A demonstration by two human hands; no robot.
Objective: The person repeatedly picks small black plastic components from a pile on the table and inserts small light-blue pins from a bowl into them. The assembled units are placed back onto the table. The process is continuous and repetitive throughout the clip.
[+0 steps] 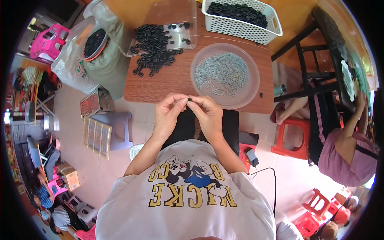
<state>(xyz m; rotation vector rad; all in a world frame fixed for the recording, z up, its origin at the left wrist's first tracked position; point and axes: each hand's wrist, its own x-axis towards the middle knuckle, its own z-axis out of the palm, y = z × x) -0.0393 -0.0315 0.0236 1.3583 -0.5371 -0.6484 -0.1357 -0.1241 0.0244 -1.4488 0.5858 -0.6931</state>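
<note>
far left, a stuffed grey sack (86, 64) with black pieces showing at its mouth leans by the table (160, 86). on the table a heap of black links (154, 48) spills off a clear tray (176, 20), then comes a clear round dish (248, 94) of thin metal pins (222, 74), and behind it a white basket (244, 26) of more black parts. at the table's near edge the left hand (168, 114) and right hand (208, 114) meet, fingertips pinched together on one small black piece (189, 99). it looks light, stiff and hard, likely easy to drop, so a thumb-and-forefinger pinch on its flat sides seems best. both hands are nearly closed, other fingers curled in; whether a pin is in there too, i cannot tell. far right, another person in pink (348, 152) sits by red stools (292, 138).
</note>
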